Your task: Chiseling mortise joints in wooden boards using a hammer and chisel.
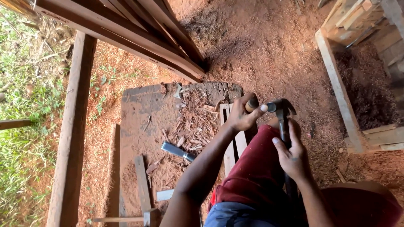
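Above the pale wooden strip [230, 138], my left hand [242, 115] pinches the wooden-handled chisel [252, 104] in closed fingers, my right hand [292, 155] wraps the dark metal hammer [283, 113], which should strike squarely, I think.

A: State the clothing visible on the person.

B: Dark red shorts [256, 172] cover the raised thigh. Below them, at 6 o'clock, is a strip of blue-grey fabric [235, 215].

A: And the arms?

B: Both forearms are bare, with no sleeves in view. The left hand [242, 114] and right hand [292, 155] are bare; no gloves, rings or watch show.
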